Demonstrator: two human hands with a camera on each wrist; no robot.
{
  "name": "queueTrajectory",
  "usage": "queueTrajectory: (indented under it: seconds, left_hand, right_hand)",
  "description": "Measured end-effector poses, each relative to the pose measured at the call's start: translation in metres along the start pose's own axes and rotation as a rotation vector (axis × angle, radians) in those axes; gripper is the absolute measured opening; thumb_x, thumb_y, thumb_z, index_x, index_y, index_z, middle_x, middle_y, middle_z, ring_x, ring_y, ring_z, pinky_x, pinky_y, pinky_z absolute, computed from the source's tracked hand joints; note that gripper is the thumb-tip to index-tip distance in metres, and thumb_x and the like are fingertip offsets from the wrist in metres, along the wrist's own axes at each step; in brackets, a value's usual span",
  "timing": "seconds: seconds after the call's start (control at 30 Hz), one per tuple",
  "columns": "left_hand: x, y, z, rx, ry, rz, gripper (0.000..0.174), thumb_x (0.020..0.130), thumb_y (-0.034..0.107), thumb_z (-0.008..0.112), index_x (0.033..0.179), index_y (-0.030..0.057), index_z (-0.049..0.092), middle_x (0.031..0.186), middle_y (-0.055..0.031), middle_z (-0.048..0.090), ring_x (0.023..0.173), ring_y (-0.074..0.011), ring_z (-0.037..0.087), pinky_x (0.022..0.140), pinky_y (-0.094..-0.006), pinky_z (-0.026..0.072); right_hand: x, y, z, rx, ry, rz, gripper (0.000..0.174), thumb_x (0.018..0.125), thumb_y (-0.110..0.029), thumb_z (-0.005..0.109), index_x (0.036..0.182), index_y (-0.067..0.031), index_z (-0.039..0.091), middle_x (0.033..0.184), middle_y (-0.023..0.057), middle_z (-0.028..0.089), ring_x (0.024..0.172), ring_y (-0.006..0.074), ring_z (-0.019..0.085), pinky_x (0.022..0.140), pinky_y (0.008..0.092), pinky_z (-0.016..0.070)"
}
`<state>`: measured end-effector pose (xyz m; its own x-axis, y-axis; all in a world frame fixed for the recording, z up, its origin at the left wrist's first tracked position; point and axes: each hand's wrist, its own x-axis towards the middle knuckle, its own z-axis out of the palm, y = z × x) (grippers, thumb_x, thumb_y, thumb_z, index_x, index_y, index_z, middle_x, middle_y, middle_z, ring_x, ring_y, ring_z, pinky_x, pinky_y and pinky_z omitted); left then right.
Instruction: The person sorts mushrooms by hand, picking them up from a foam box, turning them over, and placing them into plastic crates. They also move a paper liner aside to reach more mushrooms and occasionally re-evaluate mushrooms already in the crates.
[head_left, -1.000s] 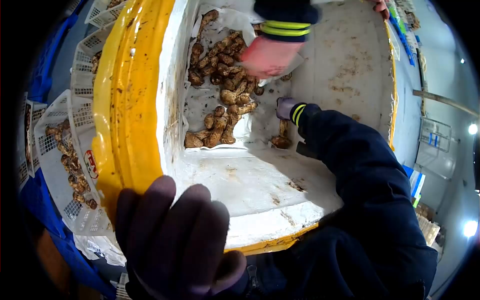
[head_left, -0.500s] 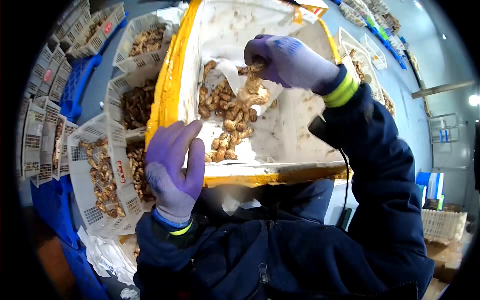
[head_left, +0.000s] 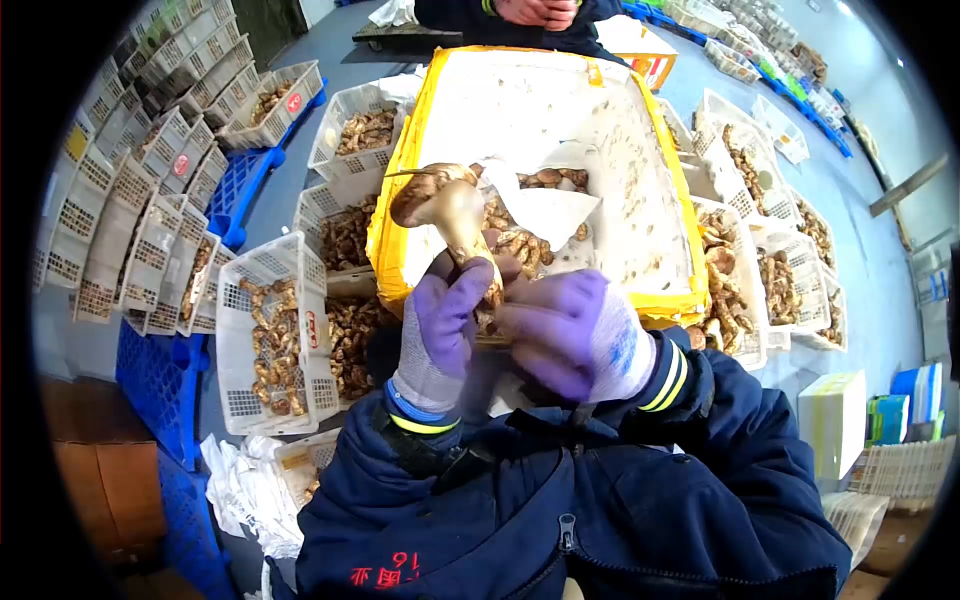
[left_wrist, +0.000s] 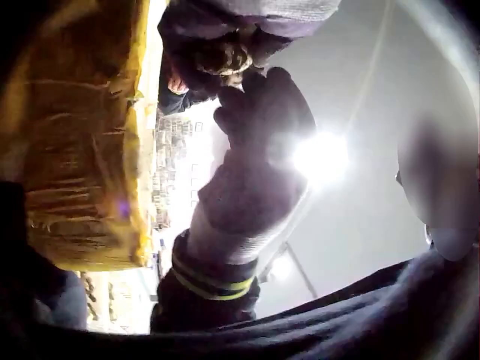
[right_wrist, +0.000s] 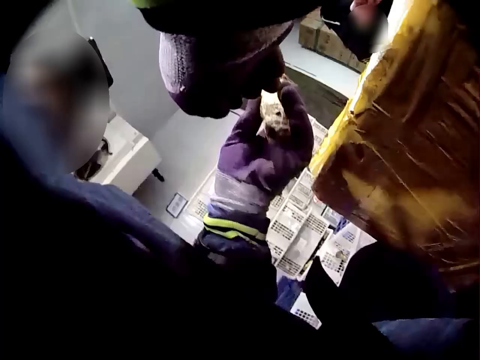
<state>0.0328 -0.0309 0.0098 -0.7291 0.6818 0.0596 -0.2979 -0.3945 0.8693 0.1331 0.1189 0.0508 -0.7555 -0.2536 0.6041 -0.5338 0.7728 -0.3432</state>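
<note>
In the head view a large mushroom (head_left: 462,222) with a brown cap and pale stem stands tilted up in front of the foam box. My gloved left hand (head_left: 440,325) grips its stem below the cap. At the stem's lower end my gloved right hand (head_left: 575,330), blurred, has its fingers curled against the foot. The right wrist view shows the stem's foot (right_wrist: 275,116) between the left thumb and fingers, with the right hand (right_wrist: 217,71) close above. In the left wrist view the right hand (left_wrist: 259,150) reaches up to the mushroom's foot (left_wrist: 229,58).
The yellow-taped foam box (head_left: 400,235) stands before me, with mushrooms (head_left: 525,248) and white paper (head_left: 550,212) in it. White crates (head_left: 235,330) of mushrooms flank it on both sides. Another person's hands (head_left: 538,12) show beyond it. Blue pallets (head_left: 165,380) lie at left.
My right hand has left the box interior with a mushroom, brought it back towards me, and my left hand has moved from the box's rim to its stem. The head view has tilted up.
</note>
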Motion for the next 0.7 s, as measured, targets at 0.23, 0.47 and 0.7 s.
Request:
queueTrajectory:
  seconds: [0.23, 0.47, 0.7]
  left_hand:
    - [-0.012, 0.007, 0.021, 0.230, 0.026, -0.200, 0.031, 0.089, 0.017, 0.062, 0.112, -0.0030, 0.058, 0.096, -0.0085, 0.065, 0.086, -0.0156, 0.063, 0.077, -0.0274, 0.0519]
    - [-0.011, -0.003, 0.049, 1.102, 0.042, 0.162, 0.040, 0.083, 0.021, 0.068, 0.111, -0.0046, 0.057, 0.096, -0.0194, 0.065, 0.086, -0.0287, 0.065, 0.076, -0.0338, 0.0514]
    - [-0.012, 0.015, 0.042, 1.118, 0.051, 0.017, 0.048, 0.088, 0.031, 0.063, 0.118, -0.0060, 0.057, 0.088, -0.0168, 0.068, 0.084, -0.0255, 0.067, 0.075, -0.0343, 0.0518]
  right_hand:
    - [-0.015, 0.007, 0.001, 0.318, 0.121, 0.580, 0.026, 0.090, -0.021, 0.056, 0.111, -0.0052, 0.061, 0.105, 0.0202, 0.061, 0.093, 0.0356, 0.062, 0.078, 0.0390, 0.0499]
    - [-0.021, 0.020, 0.031, 0.782, 0.227, 1.060, 0.034, 0.085, -0.032, 0.064, 0.102, -0.0020, 0.062, 0.081, 0.0145, 0.059, 0.072, 0.0226, 0.061, 0.059, 0.0325, 0.0483]
    - [-0.021, 0.016, -0.005, 0.387, 0.148, 1.071, 0.041, 0.079, -0.037, 0.068, 0.095, 0.0008, 0.065, 0.073, 0.0180, 0.063, 0.070, 0.0226, 0.065, 0.061, 0.0366, 0.0497]
